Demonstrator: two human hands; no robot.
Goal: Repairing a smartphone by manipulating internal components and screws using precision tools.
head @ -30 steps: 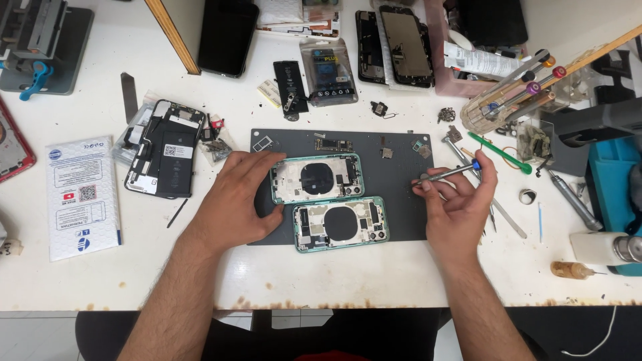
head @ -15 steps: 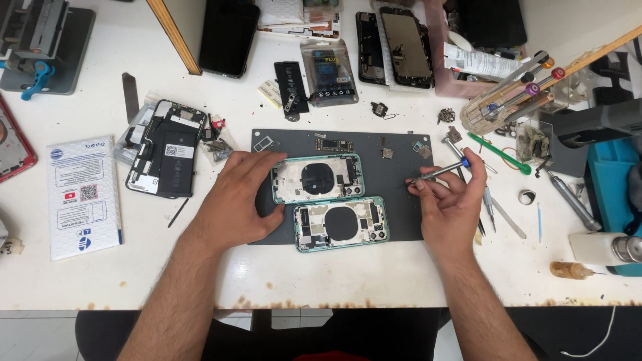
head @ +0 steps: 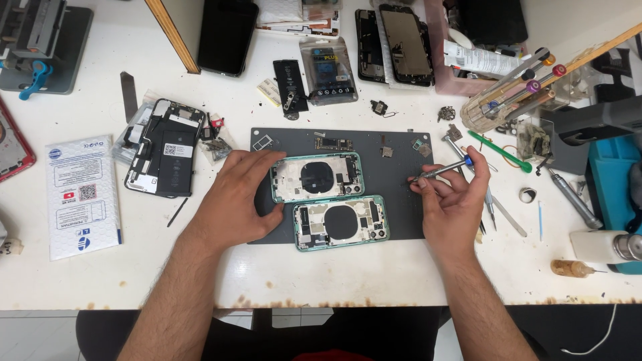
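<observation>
Left hand (head: 234, 200) is lying flat, fingers spread, on the dark work mat (head: 401, 214), its fingertips steadying the left edge of the upper green phone housing (head: 317, 177). A second green housing (head: 341, 222) is lying just below it. Right hand (head: 451, 200) is pinching a small screwdriver (head: 443, 170) between thumb and fingertips, right of both housings, over the mat's edge.

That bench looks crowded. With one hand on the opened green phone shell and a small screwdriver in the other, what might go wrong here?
1. Loose small parts lie on the dark mat near the right hand; a sweep of the wrist could scatter them.
2. The screwdriver tip could slip and scratch the upper green shell that the left hand steadies.
3. The lower shell sits near the table edge and might get nudged off.
</observation>
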